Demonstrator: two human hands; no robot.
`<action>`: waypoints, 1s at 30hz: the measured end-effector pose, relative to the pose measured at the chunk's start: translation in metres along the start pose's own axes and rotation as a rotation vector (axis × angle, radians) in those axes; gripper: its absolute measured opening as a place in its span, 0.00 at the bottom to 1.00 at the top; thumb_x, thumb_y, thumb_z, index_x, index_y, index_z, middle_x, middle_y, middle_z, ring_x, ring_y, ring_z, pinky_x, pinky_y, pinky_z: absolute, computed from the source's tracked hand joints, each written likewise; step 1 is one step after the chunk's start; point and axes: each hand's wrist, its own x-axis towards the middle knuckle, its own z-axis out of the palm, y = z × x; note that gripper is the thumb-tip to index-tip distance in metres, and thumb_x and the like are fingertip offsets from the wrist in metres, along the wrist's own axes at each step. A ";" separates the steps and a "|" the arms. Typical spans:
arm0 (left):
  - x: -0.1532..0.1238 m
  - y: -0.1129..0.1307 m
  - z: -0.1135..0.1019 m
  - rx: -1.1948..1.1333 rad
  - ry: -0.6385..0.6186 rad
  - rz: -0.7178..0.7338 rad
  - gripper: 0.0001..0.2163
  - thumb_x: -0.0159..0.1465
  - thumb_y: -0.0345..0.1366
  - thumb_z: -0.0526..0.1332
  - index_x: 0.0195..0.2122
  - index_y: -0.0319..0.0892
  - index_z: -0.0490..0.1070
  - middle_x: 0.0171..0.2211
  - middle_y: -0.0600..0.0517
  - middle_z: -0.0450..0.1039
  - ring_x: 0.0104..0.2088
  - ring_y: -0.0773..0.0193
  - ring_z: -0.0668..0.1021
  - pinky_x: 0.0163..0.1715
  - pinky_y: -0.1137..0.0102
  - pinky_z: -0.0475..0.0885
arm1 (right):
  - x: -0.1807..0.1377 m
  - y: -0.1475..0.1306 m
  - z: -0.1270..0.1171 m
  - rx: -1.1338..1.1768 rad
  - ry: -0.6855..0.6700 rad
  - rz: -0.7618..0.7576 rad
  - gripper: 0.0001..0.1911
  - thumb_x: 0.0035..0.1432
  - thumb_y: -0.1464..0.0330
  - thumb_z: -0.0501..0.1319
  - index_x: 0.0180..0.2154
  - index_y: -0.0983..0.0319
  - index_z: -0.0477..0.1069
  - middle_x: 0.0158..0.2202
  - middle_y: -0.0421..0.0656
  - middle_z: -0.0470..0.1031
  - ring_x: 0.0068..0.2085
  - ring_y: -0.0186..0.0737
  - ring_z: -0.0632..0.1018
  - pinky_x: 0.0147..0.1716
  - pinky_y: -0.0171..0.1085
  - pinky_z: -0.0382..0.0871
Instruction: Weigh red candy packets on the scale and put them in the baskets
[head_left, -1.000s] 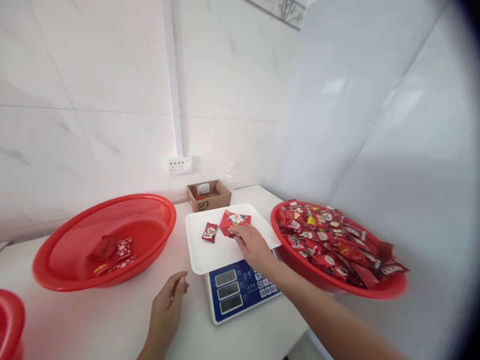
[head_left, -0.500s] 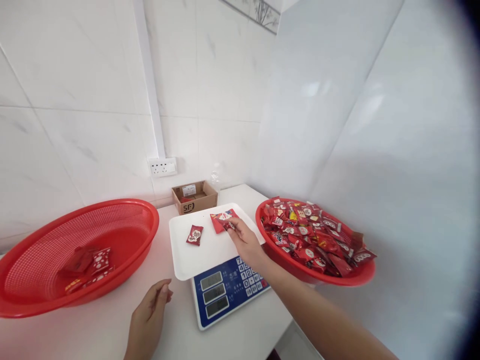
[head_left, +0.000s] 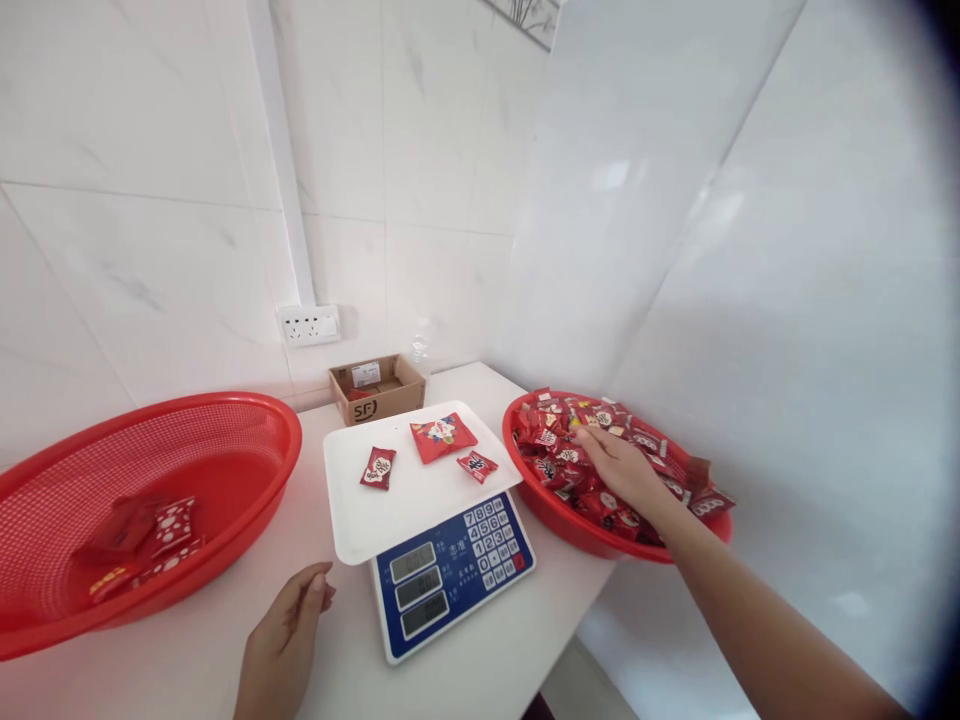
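Note:
My right hand (head_left: 619, 465) reaches into the red basin (head_left: 570, 519) on the right, fingers lying on its heap of red candy packets (head_left: 559, 440); whether they grip one I cannot see. A blue scale (head_left: 454, 573) carries a white tray (head_left: 390, 510) with three packets: a small one (head_left: 377, 467) at the left, a larger one (head_left: 442, 437) in the middle, a small one (head_left: 477, 465) at the right. On the counter left of the scale rests my left hand (head_left: 283, 640), loosely curled and holding nothing.
A large red mesh basket (head_left: 225, 420) at the left holds a few red packets (head_left: 146, 535). A small open cardboard box (head_left: 377, 388) stands against the tiled wall under a white socket strip (head_left: 309, 324). The counter's front edge runs just right of the scale.
My right hand left the tray, where it set down packets, and moved right into the full basin. A third small packet now lies on the tray. My view shifted right.

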 end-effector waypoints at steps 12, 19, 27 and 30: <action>0.001 0.003 -0.001 -0.017 -0.002 -0.028 0.29 0.51 0.62 0.53 0.43 0.44 0.71 0.33 0.49 0.78 0.39 0.53 0.80 0.42 0.61 0.73 | 0.072 -0.015 0.046 -0.280 -0.327 -0.088 0.43 0.51 0.56 0.63 0.64 0.60 0.50 0.66 0.54 0.52 0.64 0.56 0.58 0.58 0.50 0.55; 0.001 0.009 0.000 -0.017 -0.003 -0.037 0.29 0.50 0.63 0.54 0.41 0.44 0.72 0.32 0.50 0.78 0.38 0.53 0.80 0.42 0.62 0.73 | 0.082 -0.014 0.060 -0.387 -0.317 -0.009 0.46 0.46 0.54 0.65 0.64 0.55 0.51 0.65 0.54 0.54 0.62 0.68 0.56 0.50 0.66 0.56; 0.000 0.004 0.002 -0.023 -0.011 -0.012 0.28 0.51 0.63 0.54 0.39 0.45 0.72 0.31 0.50 0.77 0.36 0.54 0.80 0.41 0.63 0.74 | 0.086 0.000 0.048 -0.299 -0.291 -0.117 0.43 0.45 0.61 0.66 0.62 0.61 0.57 0.61 0.54 0.61 0.59 0.54 0.66 0.55 0.46 0.60; 0.000 0.001 0.002 -0.004 -0.006 0.005 0.28 0.52 0.63 0.54 0.40 0.45 0.72 0.31 0.51 0.77 0.37 0.54 0.80 0.41 0.63 0.73 | 0.090 0.007 0.045 -0.246 -0.260 -0.140 0.38 0.44 0.70 0.65 0.59 0.61 0.61 0.60 0.51 0.65 0.56 0.47 0.70 0.54 0.39 0.62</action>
